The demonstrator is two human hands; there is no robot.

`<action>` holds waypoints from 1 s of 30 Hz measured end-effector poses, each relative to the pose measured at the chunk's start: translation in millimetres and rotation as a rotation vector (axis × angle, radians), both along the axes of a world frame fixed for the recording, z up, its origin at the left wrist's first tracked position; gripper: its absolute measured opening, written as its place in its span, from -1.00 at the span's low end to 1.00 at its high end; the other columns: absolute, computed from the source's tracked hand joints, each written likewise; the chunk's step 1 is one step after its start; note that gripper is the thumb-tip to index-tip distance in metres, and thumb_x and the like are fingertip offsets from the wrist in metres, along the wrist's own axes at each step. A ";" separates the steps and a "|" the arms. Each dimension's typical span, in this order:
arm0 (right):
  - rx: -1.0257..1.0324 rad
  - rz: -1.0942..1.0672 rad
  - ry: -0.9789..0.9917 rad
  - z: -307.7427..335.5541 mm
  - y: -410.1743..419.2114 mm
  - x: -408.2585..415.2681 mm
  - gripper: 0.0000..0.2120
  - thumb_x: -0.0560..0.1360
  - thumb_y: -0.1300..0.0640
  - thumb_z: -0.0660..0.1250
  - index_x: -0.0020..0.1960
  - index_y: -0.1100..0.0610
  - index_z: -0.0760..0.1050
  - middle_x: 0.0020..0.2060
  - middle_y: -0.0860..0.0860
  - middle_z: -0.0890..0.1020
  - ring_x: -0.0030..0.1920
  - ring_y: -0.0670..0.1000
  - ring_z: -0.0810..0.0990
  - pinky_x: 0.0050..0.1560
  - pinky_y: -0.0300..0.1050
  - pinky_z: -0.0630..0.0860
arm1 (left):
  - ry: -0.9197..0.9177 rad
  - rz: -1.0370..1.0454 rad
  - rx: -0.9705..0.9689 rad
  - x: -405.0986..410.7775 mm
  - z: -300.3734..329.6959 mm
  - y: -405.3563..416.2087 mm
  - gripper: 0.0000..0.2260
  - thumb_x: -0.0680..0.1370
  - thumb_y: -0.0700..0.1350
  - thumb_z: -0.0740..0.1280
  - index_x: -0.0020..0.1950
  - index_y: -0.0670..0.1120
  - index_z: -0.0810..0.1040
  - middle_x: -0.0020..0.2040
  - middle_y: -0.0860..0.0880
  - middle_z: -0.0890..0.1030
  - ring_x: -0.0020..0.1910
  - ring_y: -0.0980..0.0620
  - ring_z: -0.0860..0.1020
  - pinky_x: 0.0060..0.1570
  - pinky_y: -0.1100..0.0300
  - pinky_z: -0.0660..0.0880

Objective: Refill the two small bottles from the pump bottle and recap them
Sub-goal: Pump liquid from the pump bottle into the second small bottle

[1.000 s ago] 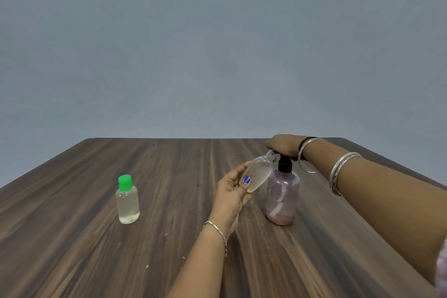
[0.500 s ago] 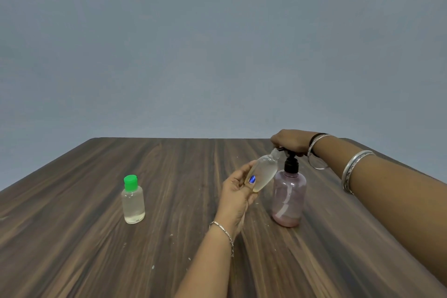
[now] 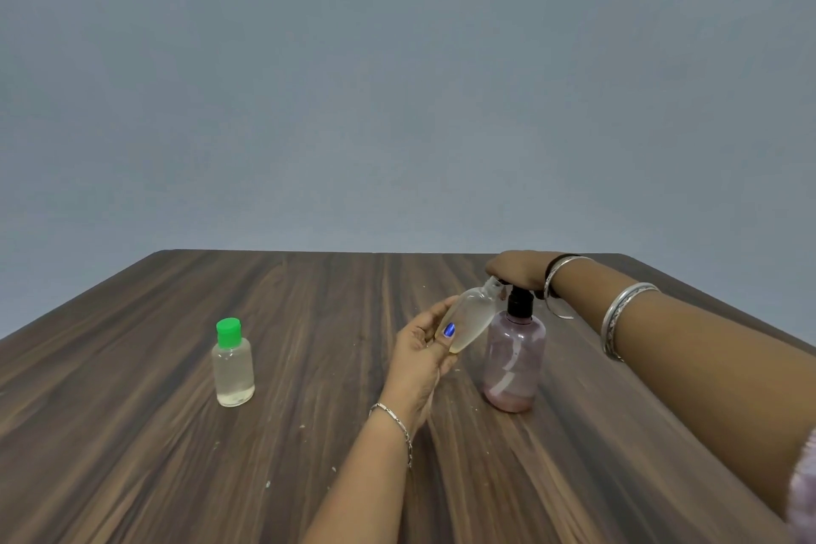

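A pinkish pump bottle [image 3: 512, 360] with a black pump stands on the wooden table [image 3: 309, 433], right of centre. My right hand [image 3: 519, 269] rests on top of the pump head and covers it. My left hand [image 3: 424, 349] holds a small clear uncapped bottle [image 3: 470, 318], tilted so that its open neck sits under the pump spout. A second small clear bottle [image 3: 233, 367] with a green cap stands upright to the left, apart from both hands. The cap of the held bottle is not visible.
The table's far edge [image 3: 353, 252] runs in front of a plain grey wall. Small pale specks lie scattered on the wood near the front. Bangles hang on my right forearm close to the pump bottle.
My right hand rose with the pump half a second ago and sits lower on the pump head again now. The left hand keeps the small bottle at the spout.
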State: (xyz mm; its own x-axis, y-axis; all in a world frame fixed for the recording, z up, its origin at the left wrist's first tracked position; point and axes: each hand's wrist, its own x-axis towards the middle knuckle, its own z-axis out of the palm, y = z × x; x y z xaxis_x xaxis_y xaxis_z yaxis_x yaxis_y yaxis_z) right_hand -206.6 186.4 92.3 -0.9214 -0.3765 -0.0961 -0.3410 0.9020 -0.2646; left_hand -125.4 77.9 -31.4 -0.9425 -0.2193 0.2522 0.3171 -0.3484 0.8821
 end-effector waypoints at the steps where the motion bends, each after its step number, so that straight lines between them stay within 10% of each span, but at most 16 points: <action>1: 0.004 0.001 -0.001 1.2 1.6 0.0 -0.65 0.59 0.24 0.01 -0.38 0.11 0.17 -0.36 0.03 0.32 -0.43 -0.04 0.20 -0.41 -0.24 0.18 | 0.001 0.004 0.002 0.1 -0.2 0.5 -0.71 0.53 -0.36 0.23 0.07 -0.01 0.58 0.07 0.03 0.65 0.11 0.05 0.59 0.09 0.13 0.52; 30: 0.000 0.013 -0.016 1.0 2.7 -1.7 -0.68 0.54 0.30 0.02 -0.37 0.11 0.11 -0.42 0.02 0.20 -0.43 -0.02 0.09 -0.42 -0.22 0.09 | 0.004 0.002 0.010 -1.2 -0.4 1.0 -0.70 0.53 -0.38 0.24 0.08 -0.03 0.58 0.02 0.06 0.66 0.06 0.08 0.61 0.00 0.21 0.56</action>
